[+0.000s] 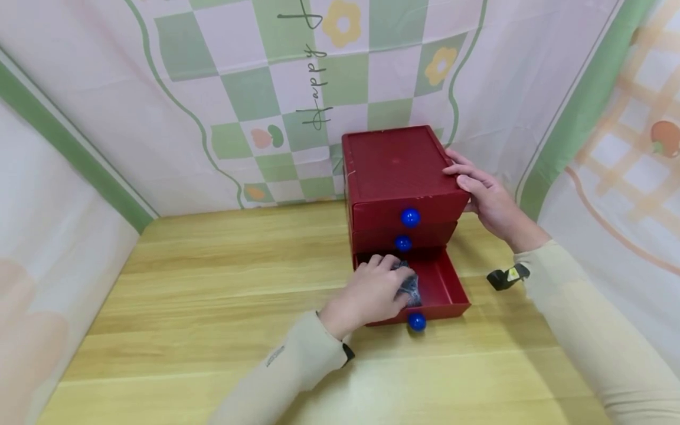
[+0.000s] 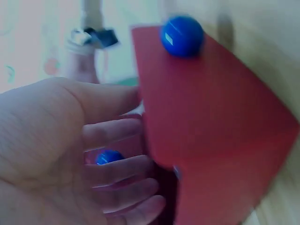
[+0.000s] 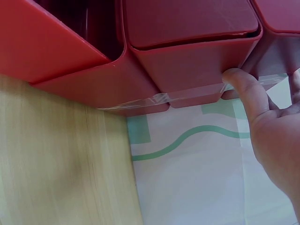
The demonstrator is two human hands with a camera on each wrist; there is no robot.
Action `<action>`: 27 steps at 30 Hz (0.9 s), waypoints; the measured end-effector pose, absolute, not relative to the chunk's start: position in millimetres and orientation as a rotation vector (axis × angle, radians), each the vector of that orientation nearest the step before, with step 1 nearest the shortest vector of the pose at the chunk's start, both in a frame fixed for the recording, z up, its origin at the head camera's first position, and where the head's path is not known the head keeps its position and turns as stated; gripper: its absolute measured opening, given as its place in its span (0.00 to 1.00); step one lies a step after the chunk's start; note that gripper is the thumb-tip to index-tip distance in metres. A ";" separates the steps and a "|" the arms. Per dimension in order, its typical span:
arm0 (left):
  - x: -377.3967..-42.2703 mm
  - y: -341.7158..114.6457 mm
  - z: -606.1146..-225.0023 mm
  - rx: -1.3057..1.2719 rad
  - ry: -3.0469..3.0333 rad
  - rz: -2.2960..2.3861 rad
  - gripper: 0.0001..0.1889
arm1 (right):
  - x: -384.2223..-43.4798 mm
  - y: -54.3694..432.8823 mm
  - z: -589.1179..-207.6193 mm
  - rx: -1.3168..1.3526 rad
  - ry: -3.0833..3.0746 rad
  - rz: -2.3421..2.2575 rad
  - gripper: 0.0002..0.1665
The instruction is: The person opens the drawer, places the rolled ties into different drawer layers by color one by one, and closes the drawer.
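Note:
A red drawer unit [image 1: 395, 162] with blue round knobs stands on the table, its bottom drawer [image 1: 454, 280] pulled out. My left hand [image 1: 374, 289] reaches down into that drawer, thumb and fingers around a dark, crumpled item in shiny clear wrapping [image 1: 410, 286]. In the left wrist view, the red drawer front [image 2: 206, 98] hides the fingertips and the item. My right hand [image 1: 491, 198] rests against the upper right edge of the unit. Its thumb [image 3: 248, 91] touches the side wall in the right wrist view, while the other fingers are partly hidden.
Light wood table [image 1: 212, 295] extends left of the unit. A patterned curtain [image 1: 239, 88] hangs close behind it. Clear tape [image 3: 187, 93] runs along the unit's side. A black strap [image 1: 507, 276] hangs at the right sleeve. The upper two drawers are closed.

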State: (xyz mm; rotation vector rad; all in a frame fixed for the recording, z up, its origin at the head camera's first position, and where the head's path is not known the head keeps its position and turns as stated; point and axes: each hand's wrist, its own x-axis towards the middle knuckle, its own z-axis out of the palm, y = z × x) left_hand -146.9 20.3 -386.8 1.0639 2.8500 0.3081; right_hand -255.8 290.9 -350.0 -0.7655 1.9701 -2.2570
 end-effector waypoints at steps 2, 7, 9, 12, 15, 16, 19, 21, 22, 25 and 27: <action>-140.3 19.3 -382.3 1.135 2.809 0.510 0.24 | -255.8 291.1 -349.3 -0.771 1.975 -2.256 0.18; -124.8 17.9 -376.9 1.211 2.444 1.077 0.20 | -255.4 291.2 -349.4 -0.772 1.968 -2.261 0.18; -117.3 18.6 -379.5 1.158 2.252 1.229 0.18 | -255.2 291.2 -349.8 -0.769 1.961 -2.265 0.18; -105.4 21.3 -389.5 1.020 1.990 1.369 0.16 | -255.0 291.0 -350.3 -0.763 1.957 -2.268 0.18; -95.6 24.1 -403.0 0.831 1.791 1.421 0.14 | -255.3 291.0 -350.3 -0.762 1.954 -2.273 0.18; -93.4 25.1 -407.7 0.771 1.734 1.436 0.14 | -255.5 291.0 -350.3 -0.762 1.953 -2.274 0.18; -89.5 27.6 -422.2 0.608 1.607 1.466 0.15 | -255.6 291.3 -350.3 -0.763 1.950 -2.278 0.18; -88.8 28.9 -432.2 0.539 1.541 1.491 0.17 | -255.5 291.4 -350.3 -0.760 1.953 -2.276 0.18; -88.7 29.3 -437.2 0.502 1.508 1.513 0.19 | -255.4 291.5 -350.2 -0.759 1.955 -2.275 0.18; -89.5 29.9 -450.4 0.373 1.402 1.591 0.23 | -255.4 291.3 -349.6 -0.756 1.960 -2.268 0.18; -90.2 30.4 -456.5 0.287 1.339 1.635 0.26 | -255.4 291.3 -349.1 -0.757 1.964 -2.264 0.18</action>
